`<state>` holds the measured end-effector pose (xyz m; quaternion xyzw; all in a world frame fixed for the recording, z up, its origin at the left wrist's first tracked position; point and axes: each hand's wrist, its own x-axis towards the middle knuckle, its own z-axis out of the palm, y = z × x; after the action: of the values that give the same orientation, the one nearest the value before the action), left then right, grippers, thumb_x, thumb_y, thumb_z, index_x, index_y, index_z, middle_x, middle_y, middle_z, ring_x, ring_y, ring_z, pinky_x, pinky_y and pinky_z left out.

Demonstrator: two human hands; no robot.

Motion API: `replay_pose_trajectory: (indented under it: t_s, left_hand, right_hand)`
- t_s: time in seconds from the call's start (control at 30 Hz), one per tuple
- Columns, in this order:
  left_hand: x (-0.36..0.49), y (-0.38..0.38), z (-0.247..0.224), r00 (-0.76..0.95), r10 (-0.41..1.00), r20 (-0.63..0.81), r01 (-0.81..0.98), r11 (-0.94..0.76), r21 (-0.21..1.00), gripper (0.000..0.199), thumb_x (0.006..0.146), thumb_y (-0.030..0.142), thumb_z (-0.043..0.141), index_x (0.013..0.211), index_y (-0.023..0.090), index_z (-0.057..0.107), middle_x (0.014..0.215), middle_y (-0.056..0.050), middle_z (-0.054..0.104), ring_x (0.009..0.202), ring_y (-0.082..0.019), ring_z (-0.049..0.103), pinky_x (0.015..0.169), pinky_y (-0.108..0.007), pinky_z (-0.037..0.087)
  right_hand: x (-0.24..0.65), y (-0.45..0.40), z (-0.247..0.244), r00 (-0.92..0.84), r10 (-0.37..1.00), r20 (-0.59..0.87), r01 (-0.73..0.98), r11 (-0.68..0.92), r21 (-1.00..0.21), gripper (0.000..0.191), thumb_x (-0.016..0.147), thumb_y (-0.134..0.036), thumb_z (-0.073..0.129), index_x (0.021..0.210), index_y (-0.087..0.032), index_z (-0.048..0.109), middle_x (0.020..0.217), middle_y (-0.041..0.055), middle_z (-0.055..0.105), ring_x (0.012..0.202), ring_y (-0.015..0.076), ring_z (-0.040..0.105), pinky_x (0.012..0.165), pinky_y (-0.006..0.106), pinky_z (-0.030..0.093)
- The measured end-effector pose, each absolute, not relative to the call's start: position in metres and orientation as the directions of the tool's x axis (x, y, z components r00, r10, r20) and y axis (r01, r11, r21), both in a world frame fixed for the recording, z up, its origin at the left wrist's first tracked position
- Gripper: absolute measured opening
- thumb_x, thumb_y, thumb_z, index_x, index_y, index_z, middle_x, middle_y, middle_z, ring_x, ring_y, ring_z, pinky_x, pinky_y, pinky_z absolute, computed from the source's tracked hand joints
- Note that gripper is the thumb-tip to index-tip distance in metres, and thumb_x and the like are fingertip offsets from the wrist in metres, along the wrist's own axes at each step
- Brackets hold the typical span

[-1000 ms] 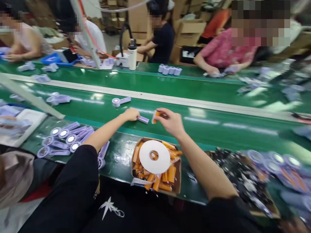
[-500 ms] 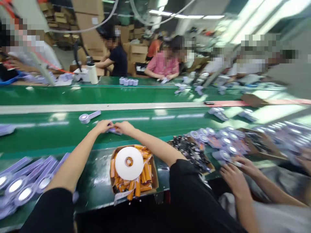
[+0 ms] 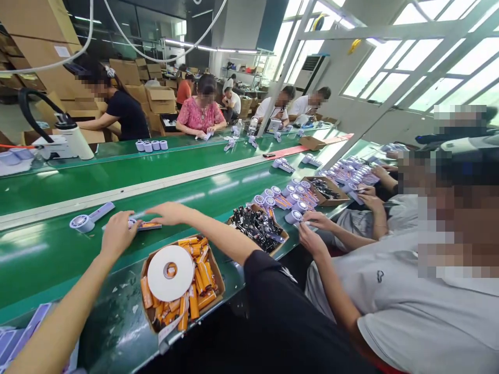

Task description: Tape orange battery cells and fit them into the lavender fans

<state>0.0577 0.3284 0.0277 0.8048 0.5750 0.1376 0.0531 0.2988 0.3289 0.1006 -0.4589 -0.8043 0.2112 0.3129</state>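
Your left hand (image 3: 120,232) pinches a lavender fan casing (image 3: 150,226), left of centre; your right hand (image 3: 170,213) is blurred beside it, grip unclear. Green belt (image 3: 218,193) stretches beyond to the white rail (image 3: 175,178); a carton (image 3: 212,302) of orange cells (image 3: 194,301) sits at the surface's (image 3: 115,332) near edge.

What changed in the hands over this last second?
The orange piece moved leftward from the right hand into the handle of the fan; that hand's grip seems released. The view swung right. Unchanged: the left hand at the fan, the roll on the box.
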Motion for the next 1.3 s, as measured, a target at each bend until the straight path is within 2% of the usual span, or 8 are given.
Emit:
replay_pose_trajectory:
  t_s: [0.1,0.23,0.37,0.6,0.8,1.03,1.17,1.3]
  left_hand:
    - [0.060,0.248,0.024,0.709,0.664,0.239,0.621,-0.748,0.235,0.066,0.099,0.071,0.060,0.140,0.019,0.067,0.147,-0.020,0.070,0.136,-0.038,0.065,0.118,-0.050,0.051]
    - [0.073,0.170,0.028,0.816,0.544,0.194,0.523,-0.838,0.154,0.090,0.092,0.069,0.076,0.162,0.018,0.052,0.170,-0.023,0.049,0.155,-0.045,0.047,0.128,-0.062,0.043]
    - [0.079,0.159,0.026,0.844,0.488,0.224,0.478,-0.872,0.100,0.056,0.099,0.040,0.075,0.149,0.017,0.064,0.162,-0.018,0.060,0.153,-0.041,0.048,0.129,-0.060,0.043]
    - [0.075,0.123,0.027,0.546,0.544,0.637,0.649,-0.756,0.089,0.049,0.090,0.023,0.083,0.136,0.019,0.067,0.127,-0.015,0.077,0.136,-0.039,0.057,0.114,-0.057,0.053]
    - [0.055,0.109,0.035,0.381,0.631,0.676,0.739,-0.647,0.188,0.053,0.087,0.012,0.078,0.138,0.025,0.065,0.127,-0.012,0.075,0.140,-0.038,0.055,0.116,-0.059,0.050]
    - [0.043,0.089,0.037,0.359,0.556,0.750,0.800,-0.597,0.059,0.053,0.083,0.006,0.082,0.128,0.033,0.074,0.121,-0.009,0.078,0.137,-0.036,0.052,0.113,-0.053,0.048]
    - [0.044,0.080,0.037,0.149,0.664,0.733,0.798,-0.518,0.307,0.045,0.086,0.016,0.086,0.127,0.032,0.075,0.122,-0.009,0.074,0.127,-0.034,0.056,0.112,-0.055,0.050]
    - [0.032,0.080,0.039,-0.111,0.823,0.557,0.702,-0.332,0.630,0.054,0.088,0.039,0.087,0.138,0.031,0.069,0.127,-0.010,0.066,0.124,-0.033,0.059,0.100,-0.049,0.059]
  right_hand:
    - [0.362,0.279,0.095,-0.390,0.879,0.274,0.540,0.460,-0.705,0.021,0.100,-0.026,0.075,0.118,-0.019,0.083,0.111,0.0006,0.089,0.100,0.0144,0.082,0.091,0.023,0.062]
    - [0.418,0.204,0.065,-0.253,0.933,0.255,0.425,0.344,-0.837,0.029,0.103,-0.043,0.068,0.110,-0.020,0.084,0.108,0.0071,0.088,0.095,0.0198,0.082,0.085,0.031,0.064]
    - [0.423,0.152,0.043,-0.087,0.968,0.234,0.322,0.249,-0.913,0.033,0.097,-0.051,0.073,0.101,-0.020,0.084,0.091,0.0068,0.086,0.079,0.0197,0.080,0.075,0.032,0.063]
    - [0.371,0.089,0.041,-0.367,0.928,-0.060,0.304,0.059,-0.951,0.048,0.090,-0.059,0.083,0.112,-0.016,0.083,0.067,-0.0003,0.074,0.053,0.0133,0.063,0.056,0.024,0.050]
    - [0.316,0.059,0.034,-0.750,0.659,0.051,0.275,0.381,-0.883,0.033,0.107,-0.030,0.065,0.080,-0.018,0.080,0.068,0.0008,0.073,0.061,0.0122,0.063,0.063,0.024,0.045]
    - [0.317,0.081,0.051,-0.592,0.806,0.010,0.242,0.189,-0.952,0.034,0.094,-0.049,0.086,0.106,-0.017,0.080,0.072,-0.0012,0.077,0.058,0.0120,0.064,0.063,0.022,0.050]
    - [0.301,0.080,0.057,-0.833,0.553,-0.019,0.295,0.414,-0.861,0.038,0.107,-0.035,0.071,0.074,-0.018,0.076,0.066,-0.0002,0.074,0.060,0.0119,0.066,0.062,0.024,0.044]
    - [0.307,0.099,0.056,-0.866,0.492,-0.089,0.383,0.537,-0.752,0.022,0.102,-0.040,0.079,0.105,-0.020,0.086,0.076,-0.0005,0.079,0.065,0.0145,0.070,0.065,0.025,0.046]
